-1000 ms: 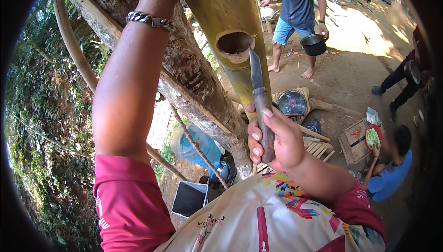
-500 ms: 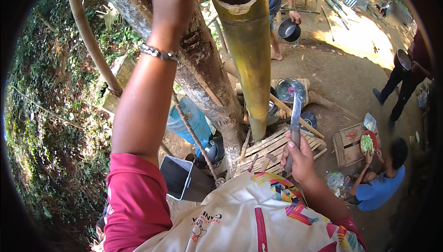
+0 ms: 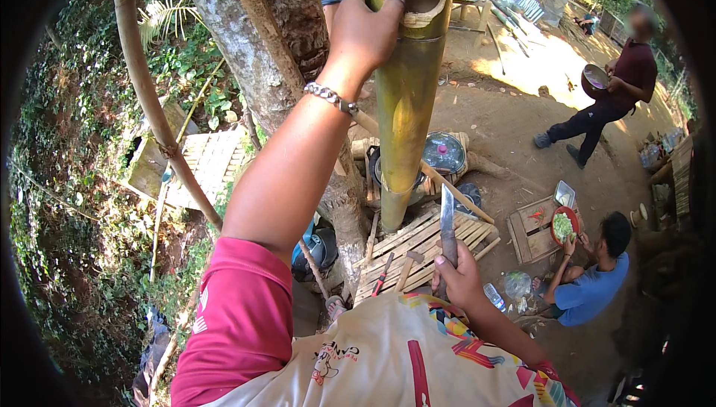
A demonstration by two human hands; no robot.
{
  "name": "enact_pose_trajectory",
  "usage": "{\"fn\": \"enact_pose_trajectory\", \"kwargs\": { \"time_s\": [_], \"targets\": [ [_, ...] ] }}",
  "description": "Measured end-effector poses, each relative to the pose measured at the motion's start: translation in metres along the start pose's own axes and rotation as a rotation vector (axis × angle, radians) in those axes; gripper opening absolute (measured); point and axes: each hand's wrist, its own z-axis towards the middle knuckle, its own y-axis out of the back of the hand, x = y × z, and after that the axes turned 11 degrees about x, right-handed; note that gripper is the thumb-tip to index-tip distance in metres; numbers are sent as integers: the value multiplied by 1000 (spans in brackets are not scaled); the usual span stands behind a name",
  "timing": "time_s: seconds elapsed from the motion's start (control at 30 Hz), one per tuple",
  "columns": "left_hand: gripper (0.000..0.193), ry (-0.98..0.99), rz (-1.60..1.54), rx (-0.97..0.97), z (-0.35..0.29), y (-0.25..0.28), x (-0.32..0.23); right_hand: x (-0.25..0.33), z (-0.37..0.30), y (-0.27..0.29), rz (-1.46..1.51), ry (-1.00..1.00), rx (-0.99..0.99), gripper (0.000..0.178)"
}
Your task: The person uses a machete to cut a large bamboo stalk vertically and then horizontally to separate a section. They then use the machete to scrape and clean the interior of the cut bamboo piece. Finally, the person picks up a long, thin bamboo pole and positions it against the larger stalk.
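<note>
A thick green-yellow bamboo tube (image 3: 409, 101) stands upright in front of me, its lower end near the slatted bamboo platform (image 3: 418, 252). An oval hole is cut in its side near the top. My left hand (image 3: 365, 30) grips the tube beside this hole, with the thumb hooked at the rim and the fingers mostly hidden behind. Low in front of my body, my right hand (image 3: 464, 276) is wrapped around the handle of a large knife (image 3: 447, 217). Its blade points up, apart from the bamboo.
A tree trunk (image 3: 231, 19) leans at the left. On the platform lie a hammer (image 3: 407, 269) and a red-handled tool (image 3: 382, 276). A lidded pot (image 3: 441, 153) stands behind. To the right, one person (image 3: 593, 284) crouches with a red bowl (image 3: 564, 226); another (image 3: 623, 82) carries a pot.
My left hand, raised and blurred before, now holds the bamboo at the hole. The knife stays in my right hand. The person with a pot behind the bamboo is now mostly hidden.
</note>
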Motion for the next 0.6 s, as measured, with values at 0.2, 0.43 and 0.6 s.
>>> {"fn": "enact_pose_trajectory", "kwargs": {
  "time_s": [0.2,0.43,0.6],
  "targets": [
    [75,-290,600,-282,-74,-44,12,-20,-12,22,2,-32,-124,30],
    [65,-241,1093,-167,-42,-60,-16,-18,-17,52,-47,-58,-103,32],
    [60,-267,1146,-285,-33,-64,3,-17,-12,85,-115,-130,-19,32]
  ]
}}
